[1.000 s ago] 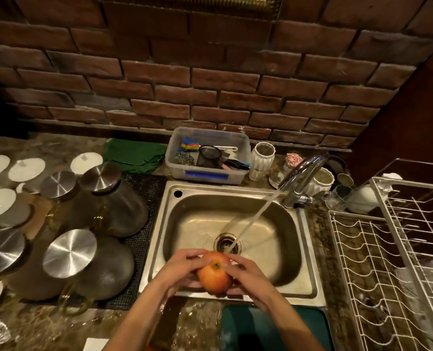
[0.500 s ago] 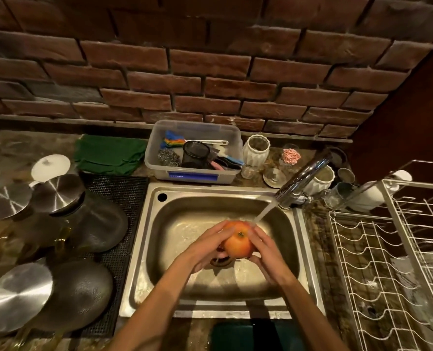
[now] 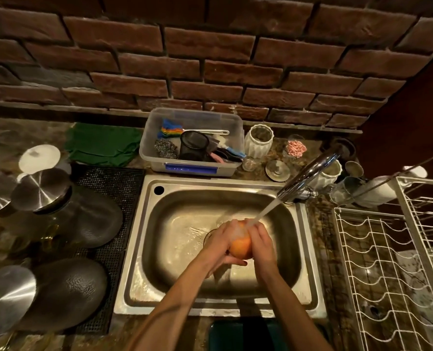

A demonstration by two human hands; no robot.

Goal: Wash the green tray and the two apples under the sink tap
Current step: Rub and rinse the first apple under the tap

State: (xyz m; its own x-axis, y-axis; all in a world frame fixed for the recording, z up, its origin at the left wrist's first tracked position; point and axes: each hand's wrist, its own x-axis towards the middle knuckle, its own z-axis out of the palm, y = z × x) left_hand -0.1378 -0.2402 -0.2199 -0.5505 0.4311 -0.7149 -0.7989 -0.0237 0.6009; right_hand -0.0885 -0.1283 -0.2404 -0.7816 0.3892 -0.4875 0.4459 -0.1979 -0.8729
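Observation:
An orange-red apple (image 3: 240, 245) is held over the steel sink (image 3: 159, 252), cupped between both hands. My left hand (image 3: 221, 240) wraps its left side and underside, and my right hand (image 3: 261, 243) covers its right side. Water runs from the chrome tap (image 3: 309, 173) and strikes the top of the apple and my fingers. The dark green tray (image 3: 246, 335) lies on the counter just in front of the sink, partly behind my forearms and cut off by the bottom edge. A second apple is not visible.
A clear plastic tub (image 3: 192, 145) of scrubbers and brushes stands behind the sink, next to a folded green cloth (image 3: 104, 144). Glass jugs with steel lids (image 3: 42, 190) crowd a black mat on the left. A white wire dish rack (image 3: 392, 269) fills the right side.
Both hands carried the apple from the sink's near edge forward and right into the water stream. The camera tipped down, bringing the sink closer.

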